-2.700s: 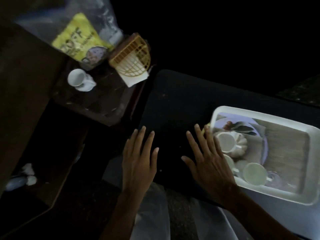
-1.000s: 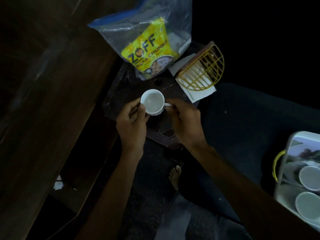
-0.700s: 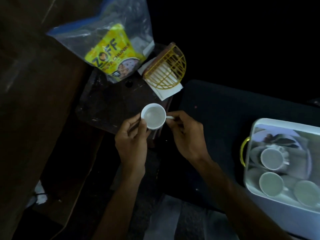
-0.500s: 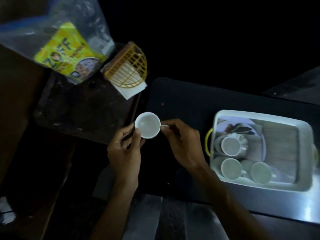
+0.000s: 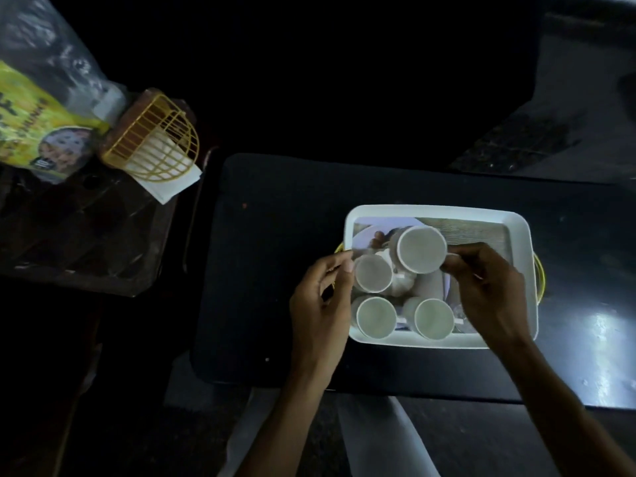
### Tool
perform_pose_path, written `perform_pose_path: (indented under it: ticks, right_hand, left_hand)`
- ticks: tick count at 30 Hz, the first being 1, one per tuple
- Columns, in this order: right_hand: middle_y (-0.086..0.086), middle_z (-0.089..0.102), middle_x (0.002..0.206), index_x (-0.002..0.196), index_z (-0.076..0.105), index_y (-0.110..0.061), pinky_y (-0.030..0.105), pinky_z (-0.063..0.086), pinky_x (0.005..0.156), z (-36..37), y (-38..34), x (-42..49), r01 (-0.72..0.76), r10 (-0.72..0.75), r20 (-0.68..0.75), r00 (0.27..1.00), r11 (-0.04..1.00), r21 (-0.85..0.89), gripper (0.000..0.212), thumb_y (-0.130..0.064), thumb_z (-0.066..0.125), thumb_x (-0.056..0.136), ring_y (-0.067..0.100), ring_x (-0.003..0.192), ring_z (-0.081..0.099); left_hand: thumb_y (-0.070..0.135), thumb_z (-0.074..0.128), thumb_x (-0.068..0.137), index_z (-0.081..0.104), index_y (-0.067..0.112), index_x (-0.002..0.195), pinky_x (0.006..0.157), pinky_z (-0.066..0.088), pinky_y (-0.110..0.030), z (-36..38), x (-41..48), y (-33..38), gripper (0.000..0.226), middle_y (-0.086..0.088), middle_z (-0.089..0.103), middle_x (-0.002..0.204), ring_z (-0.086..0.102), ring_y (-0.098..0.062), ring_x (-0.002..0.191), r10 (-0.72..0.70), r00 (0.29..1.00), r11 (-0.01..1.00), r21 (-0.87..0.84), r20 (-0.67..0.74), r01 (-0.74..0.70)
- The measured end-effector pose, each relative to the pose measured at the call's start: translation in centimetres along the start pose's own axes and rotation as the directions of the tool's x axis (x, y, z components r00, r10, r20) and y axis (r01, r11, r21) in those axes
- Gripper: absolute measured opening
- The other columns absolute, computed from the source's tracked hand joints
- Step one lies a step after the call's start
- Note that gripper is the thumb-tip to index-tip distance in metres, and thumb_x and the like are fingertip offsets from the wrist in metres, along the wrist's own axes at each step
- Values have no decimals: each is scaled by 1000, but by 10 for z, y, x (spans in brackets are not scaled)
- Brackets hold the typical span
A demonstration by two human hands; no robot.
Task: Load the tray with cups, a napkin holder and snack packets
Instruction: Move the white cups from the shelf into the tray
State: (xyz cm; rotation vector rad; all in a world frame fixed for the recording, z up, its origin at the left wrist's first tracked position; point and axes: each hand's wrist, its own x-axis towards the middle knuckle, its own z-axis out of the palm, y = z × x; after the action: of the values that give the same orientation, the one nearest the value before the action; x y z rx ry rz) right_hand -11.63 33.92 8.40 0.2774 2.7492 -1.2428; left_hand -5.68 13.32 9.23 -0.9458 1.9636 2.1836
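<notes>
A white tray (image 5: 522, 224) with yellow handles lies on a dark table (image 5: 275, 235). Three white cups stand in its left half: one (image 5: 373, 273) by the left rim, two (image 5: 375, 317) (image 5: 433, 319) along the near rim. My right hand (image 5: 488, 294) pinches the handle of a fourth white cup (image 5: 420, 248), held upright over the tray's far-left part. My left hand (image 5: 318, 311) is at the tray's left rim, fingers curled, thumb touching the rim. A yellow wire napkin holder (image 5: 155, 139) and a yellow snack packet (image 5: 31, 122) inside a clear bag are at the far left.
The napkin holder and the bag sit on a dark brown side table (image 5: 75, 235), left of the black table. The tray's right half shows bare printed bottom (image 5: 481, 235). My legs are below the near table edge.
Both hands lifted the white cup from the side table and carried it right, over the tray. My left hand has let go of the cup; my right hand still holds its handle.
</notes>
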Motion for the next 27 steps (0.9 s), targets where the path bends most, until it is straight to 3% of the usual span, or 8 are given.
perform_pose_path:
  ticks: [3,8,14,19,23,27]
  right_hand:
    - [-12,71,90,96,70,-21,1,40,65,-14,33,12,-45,45,-10,999,998,-49,5,-20,67,92,-15,79,60]
    - [-4,74,91,94,71,-17,35,54,79,-10,80,22,-105,108,60,992,993,-50,4,-19,69,90,18,87,68]
    - [-8,70,82,89,69,-24,18,44,65,0,105,21,-112,118,130,985,992,-48,7,-16,69,90,10,77,64]
    - [-6,70,85,91,70,-18,22,46,66,5,113,22,-95,101,173,980,995,-44,6,-12,68,91,8,75,64]
    - [-10,67,81,90,69,-19,3,40,59,7,117,25,-88,101,209,973,994,-70,7,-12,68,91,-7,74,58]
    - [-10,67,79,92,69,-19,11,40,59,7,116,27,-92,116,226,967,989,-117,5,-14,67,92,-7,71,58]
  left_hand:
    - [40,59,95,73,23,110,99,57,-46,5,-3,-4,27,10,77,112,70,-6,110,-18,999,1000,1,-33,18]
    - [36,60,98,73,20,110,99,56,-48,10,-9,-16,24,10,76,112,71,-8,110,-25,996,999,30,-85,28]
    - [37,59,95,73,22,106,94,59,-38,18,-15,-26,24,10,77,108,72,-8,106,-40,989,999,29,-141,45]
    - [37,59,95,73,21,108,92,58,-35,22,-17,-31,25,10,77,109,72,-8,107,-34,987,998,39,-159,41]
    - [35,58,96,73,22,106,91,58,-33,22,-17,-32,22,11,77,108,72,-7,106,-38,982,999,32,-184,44]
    - [27,58,99,72,26,103,89,59,-32,18,-15,-33,15,15,77,106,72,-5,103,-35,977,998,51,-209,47]
